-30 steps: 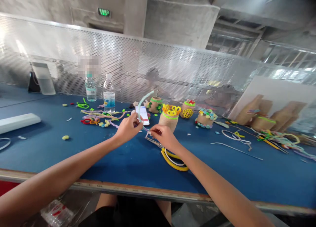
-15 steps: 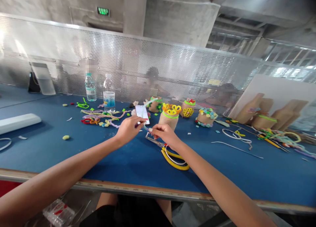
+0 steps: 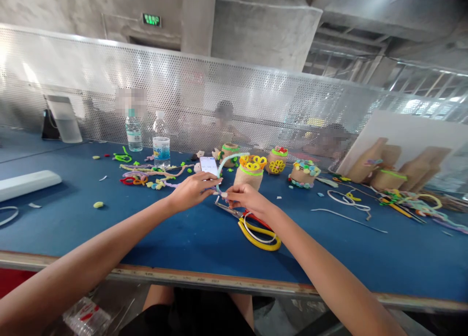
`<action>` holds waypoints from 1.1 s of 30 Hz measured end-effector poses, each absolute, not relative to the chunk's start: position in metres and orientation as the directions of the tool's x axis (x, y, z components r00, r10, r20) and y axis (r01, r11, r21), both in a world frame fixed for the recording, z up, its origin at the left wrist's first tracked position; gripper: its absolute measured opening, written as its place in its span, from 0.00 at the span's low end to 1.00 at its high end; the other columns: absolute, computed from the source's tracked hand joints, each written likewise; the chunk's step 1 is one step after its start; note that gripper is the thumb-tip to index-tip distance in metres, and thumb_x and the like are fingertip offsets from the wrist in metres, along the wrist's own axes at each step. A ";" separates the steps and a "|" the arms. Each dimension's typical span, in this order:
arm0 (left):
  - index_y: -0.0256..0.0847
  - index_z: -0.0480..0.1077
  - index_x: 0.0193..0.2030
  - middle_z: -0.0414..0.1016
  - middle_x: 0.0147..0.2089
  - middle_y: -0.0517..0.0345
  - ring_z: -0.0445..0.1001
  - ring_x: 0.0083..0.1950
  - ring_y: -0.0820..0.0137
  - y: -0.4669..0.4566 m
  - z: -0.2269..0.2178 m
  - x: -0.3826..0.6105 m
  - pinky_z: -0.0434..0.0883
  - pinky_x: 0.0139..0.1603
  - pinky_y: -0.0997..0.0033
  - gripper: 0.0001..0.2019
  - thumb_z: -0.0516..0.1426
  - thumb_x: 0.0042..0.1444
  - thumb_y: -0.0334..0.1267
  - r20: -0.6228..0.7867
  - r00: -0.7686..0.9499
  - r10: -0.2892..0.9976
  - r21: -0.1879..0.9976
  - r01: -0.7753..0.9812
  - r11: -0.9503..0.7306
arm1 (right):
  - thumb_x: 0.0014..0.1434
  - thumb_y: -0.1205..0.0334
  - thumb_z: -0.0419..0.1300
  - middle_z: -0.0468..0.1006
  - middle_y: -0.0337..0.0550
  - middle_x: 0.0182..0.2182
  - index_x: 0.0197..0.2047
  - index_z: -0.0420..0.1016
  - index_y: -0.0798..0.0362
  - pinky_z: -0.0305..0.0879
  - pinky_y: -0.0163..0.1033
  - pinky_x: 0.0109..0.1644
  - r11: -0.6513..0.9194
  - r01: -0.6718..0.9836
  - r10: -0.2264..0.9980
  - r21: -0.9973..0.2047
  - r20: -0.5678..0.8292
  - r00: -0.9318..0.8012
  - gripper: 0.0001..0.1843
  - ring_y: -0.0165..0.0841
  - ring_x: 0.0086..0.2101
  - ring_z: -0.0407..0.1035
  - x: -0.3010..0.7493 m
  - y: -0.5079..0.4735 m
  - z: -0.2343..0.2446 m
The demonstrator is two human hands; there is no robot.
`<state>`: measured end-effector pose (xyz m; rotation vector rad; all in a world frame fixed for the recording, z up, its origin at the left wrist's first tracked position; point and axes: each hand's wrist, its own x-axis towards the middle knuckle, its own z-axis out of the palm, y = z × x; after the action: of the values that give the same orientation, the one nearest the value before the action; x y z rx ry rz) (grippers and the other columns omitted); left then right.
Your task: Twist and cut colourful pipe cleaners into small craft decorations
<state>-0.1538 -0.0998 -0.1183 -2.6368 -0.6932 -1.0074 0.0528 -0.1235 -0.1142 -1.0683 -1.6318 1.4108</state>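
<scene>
Between my two hands is a pale mint-green pipe cleaner [image 3: 227,159], its free end arching up and to the right. My left hand [image 3: 193,188] pinches it near its lower part, where some purple shows between the fingertips. My right hand [image 3: 245,199] is closed on the same lower part from the other side. Just below my right hand lie scissors with yellow handles [image 3: 260,239], partly covered by it, with a white loop across them. Behind my hands stands a twine-wrapped jar [image 3: 248,179] topped with yellow-orange loops. A lit phone [image 3: 208,166] is beyond my left fingers.
Two water bottles [image 3: 161,143] stand at the back left near loose pipe cleaners [image 3: 146,172]. Several decorated jars [image 3: 304,173] line the back. At right are more pipe cleaners [image 3: 349,201] and a board with bottle shapes [image 3: 369,160]. A perforated metal screen [image 3: 91,68] borders the table.
The pipe cleaner's free end has swung to the right and now bends over in an arch. My left hand has turned slightly, its fingers flatter; my right hand stays close to its place.
</scene>
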 end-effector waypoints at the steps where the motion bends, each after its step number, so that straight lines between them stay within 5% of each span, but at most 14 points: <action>1: 0.37 0.68 0.53 0.73 0.47 0.50 0.72 0.48 0.66 -0.099 -0.119 -0.155 0.71 0.46 0.67 0.15 0.52 0.60 0.30 0.666 0.668 0.333 -0.078 0.506 -0.859 | 0.42 0.56 0.68 0.70 0.37 0.23 0.26 0.72 0.57 0.62 0.33 0.31 0.080 0.143 0.913 -0.987 0.015 -0.409 0.14 0.24 0.23 0.64 0.053 -0.123 -0.114; 13: 0.43 0.71 0.45 0.69 0.47 0.53 0.69 0.42 0.67 -0.107 -0.108 -0.157 0.68 0.40 0.69 0.11 0.48 0.63 0.34 0.597 0.681 0.424 -0.295 0.678 -0.674 | 0.51 0.56 0.59 0.63 0.34 0.23 0.28 0.65 0.54 0.62 0.36 0.31 0.402 0.275 0.859 -0.873 0.256 -0.444 0.10 0.27 0.25 0.61 0.055 -0.115 -0.118; 18: 0.37 0.70 0.41 0.72 0.39 0.51 0.67 0.45 0.64 -0.106 -0.107 -0.157 0.68 0.41 0.68 0.08 0.50 0.62 0.31 0.543 0.743 0.390 -0.337 0.619 -0.710 | 0.58 0.66 0.52 0.66 0.41 0.28 0.30 0.64 0.53 0.61 0.39 0.35 0.732 0.557 0.671 -0.393 0.559 -0.487 0.05 0.32 0.30 0.62 0.056 -0.116 -0.117; 21: 0.38 0.68 0.45 0.72 0.40 0.51 0.68 0.44 0.64 -0.106 -0.106 -0.157 0.68 0.41 0.68 0.10 0.48 0.61 0.29 0.601 0.674 0.430 -0.162 0.629 -0.760 | 0.61 0.68 0.49 0.67 0.45 0.31 0.32 0.65 0.53 0.62 0.40 0.39 0.761 0.633 0.548 -0.140 0.662 -0.512 0.07 0.35 0.33 0.63 0.057 -0.119 -0.114; 26: 0.37 0.68 0.39 0.74 0.31 0.58 0.70 0.31 0.74 -0.109 -0.099 -0.155 0.67 0.34 0.76 0.09 0.48 0.63 0.33 0.596 0.580 0.555 0.324 0.458 -0.828 | 0.65 0.65 0.45 0.70 0.50 0.34 0.33 0.68 0.53 0.62 0.43 0.42 0.670 0.735 0.431 0.102 0.753 -0.497 0.13 0.39 0.38 0.65 0.066 -0.128 -0.102; 29: 0.37 0.70 0.33 0.74 0.28 0.59 0.70 0.29 0.74 -0.109 -0.097 -0.156 0.65 0.32 0.76 0.12 0.48 0.63 0.35 0.620 0.576 0.532 0.311 0.443 -0.841 | 0.64 0.59 0.48 0.71 0.49 0.33 0.32 0.69 0.51 0.62 0.44 0.44 0.686 0.728 0.422 -0.007 0.818 -0.390 0.13 0.39 0.37 0.65 0.071 -0.129 -0.096; 33: 0.37 0.72 0.37 0.74 0.32 0.53 0.68 0.37 0.68 -0.108 -0.098 -0.159 0.65 0.38 0.70 0.13 0.47 0.64 0.35 0.746 0.615 0.254 -0.119 0.499 -0.858 | 0.61 0.43 0.49 0.73 0.46 0.29 0.32 0.72 0.52 0.65 0.42 0.38 0.675 0.413 0.728 -0.611 0.643 -0.237 0.22 0.36 0.31 0.68 0.073 -0.122 -0.096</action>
<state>-0.1589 -0.1077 -0.0982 -2.5270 -0.6087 -1.0963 0.0733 -0.1223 -0.0961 -0.8977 -1.8676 0.3860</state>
